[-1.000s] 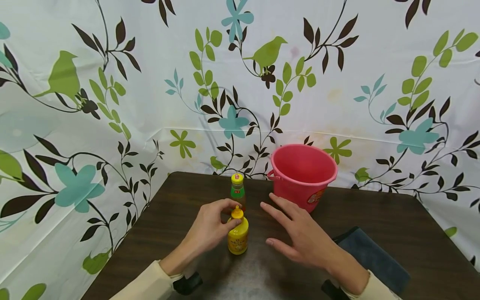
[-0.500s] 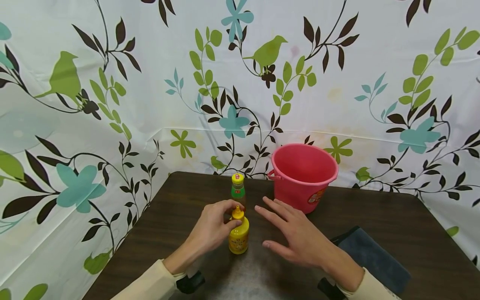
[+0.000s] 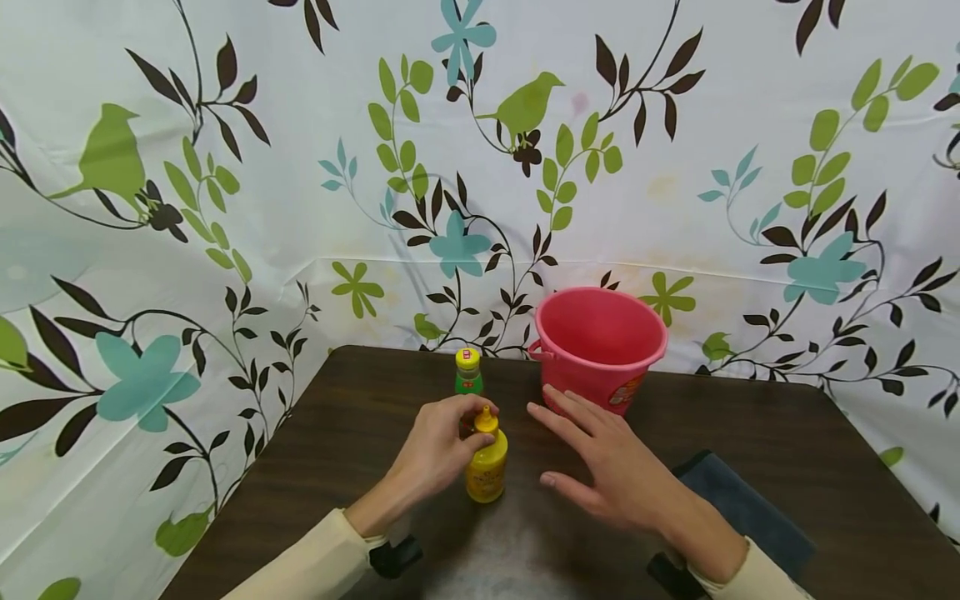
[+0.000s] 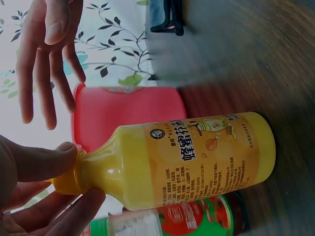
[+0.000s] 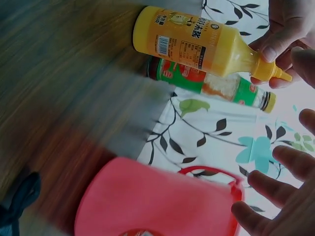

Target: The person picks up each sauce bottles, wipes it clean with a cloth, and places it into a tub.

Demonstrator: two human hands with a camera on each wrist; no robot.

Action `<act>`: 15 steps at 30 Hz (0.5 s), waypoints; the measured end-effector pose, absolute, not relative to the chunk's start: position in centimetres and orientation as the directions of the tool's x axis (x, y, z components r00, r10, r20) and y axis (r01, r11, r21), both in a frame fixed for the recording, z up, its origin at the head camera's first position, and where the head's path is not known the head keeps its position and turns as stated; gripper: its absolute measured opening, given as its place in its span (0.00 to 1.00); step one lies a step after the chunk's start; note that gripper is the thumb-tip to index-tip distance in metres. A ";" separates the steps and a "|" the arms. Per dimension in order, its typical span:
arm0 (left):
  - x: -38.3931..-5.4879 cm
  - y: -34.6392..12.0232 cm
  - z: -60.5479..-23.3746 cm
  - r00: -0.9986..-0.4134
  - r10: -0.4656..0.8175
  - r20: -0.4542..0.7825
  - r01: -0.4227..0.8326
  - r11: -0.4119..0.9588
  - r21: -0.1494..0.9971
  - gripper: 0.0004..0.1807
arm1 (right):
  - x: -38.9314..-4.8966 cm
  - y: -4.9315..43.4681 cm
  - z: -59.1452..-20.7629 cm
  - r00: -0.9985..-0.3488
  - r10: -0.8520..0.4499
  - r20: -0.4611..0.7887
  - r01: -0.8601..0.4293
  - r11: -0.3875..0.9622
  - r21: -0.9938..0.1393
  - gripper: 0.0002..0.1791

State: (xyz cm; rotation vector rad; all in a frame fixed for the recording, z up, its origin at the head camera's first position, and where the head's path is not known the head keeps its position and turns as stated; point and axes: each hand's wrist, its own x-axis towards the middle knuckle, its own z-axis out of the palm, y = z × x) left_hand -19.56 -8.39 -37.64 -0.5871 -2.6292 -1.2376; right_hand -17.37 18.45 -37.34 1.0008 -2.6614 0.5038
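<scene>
My left hand pinches the yellow cap of a yellow squeeze bottle between thumb and fingers. The bottle stands nearly upright and carries an orange-yellow label with printed characters. Just behind it is a glass bottle with a green label and yellow lid, partly hidden by my left hand and the squeeze bottle. To the right, my right hand holds nothing. Its fingers are spread, with the fingertips overlapping the lower front of a pink bucket in the head view.
A folded blue-grey cloth-like item lies on the dark wooden table, right of my right forearm. Behind the table hangs a white sheet printed with birds, leaves and flowers.
Held by the cap, the squeeze bottle has shifted a little to the right relative to the glass bottle. My right hand stays spread near the bucket, and the head view has turned slightly.
</scene>
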 end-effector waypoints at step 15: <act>-20.2 -4.2 -37.6 -0.854 0.403 0.329 0.510 0.521 0.685 0.14 | -15.9 24.0 -37.3 -0.796 -0.494 0.349 -0.578 0.792 -0.198 0.49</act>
